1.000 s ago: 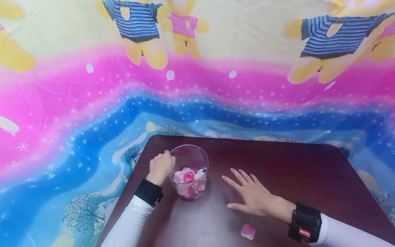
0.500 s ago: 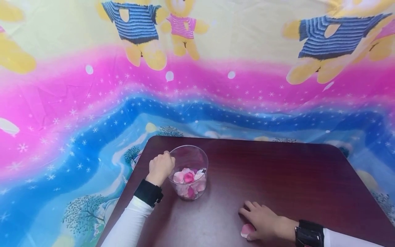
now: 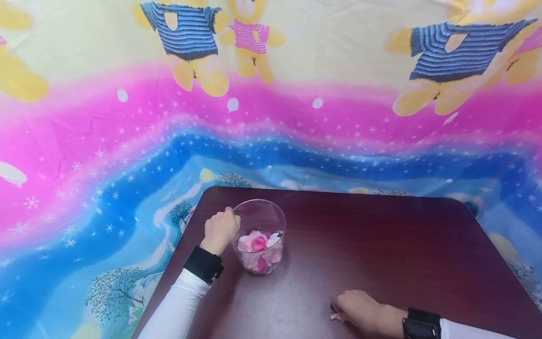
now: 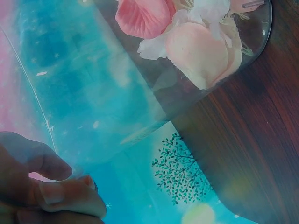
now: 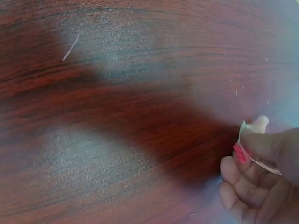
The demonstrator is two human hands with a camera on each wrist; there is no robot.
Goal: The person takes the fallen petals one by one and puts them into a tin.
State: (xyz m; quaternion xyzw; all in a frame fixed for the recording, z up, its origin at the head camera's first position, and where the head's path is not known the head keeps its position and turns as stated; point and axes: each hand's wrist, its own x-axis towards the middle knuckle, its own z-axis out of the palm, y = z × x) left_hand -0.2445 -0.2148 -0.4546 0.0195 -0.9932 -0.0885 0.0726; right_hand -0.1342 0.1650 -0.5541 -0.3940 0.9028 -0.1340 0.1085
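Note:
A clear round container (image 3: 271,266) stands on the table at the left, with pink and white flower petals (image 3: 259,243) in it. My left hand (image 3: 221,230) grips it at its left side, near the rim. In the left wrist view the fingers (image 4: 70,198) are curled, and some of the petals (image 4: 198,53) show through the clear wall. Low over the table's front part, my right hand (image 3: 360,308) pinches a pink and white petal (image 3: 335,316). The right wrist view shows that petal (image 5: 241,153) folded between thumb and fingers.
The dark red-brown wooden table (image 3: 381,235) has rounded far corners. Behind it hangs a colourful cloth (image 3: 296,117) printed with bears. A thin pale thread (image 5: 71,46) lies on the tabletop in the right wrist view.
My right hand has moved from an open, spread pose down toward the front of the table and has taken hold of the loose petal. The left hand and container have stayed put.

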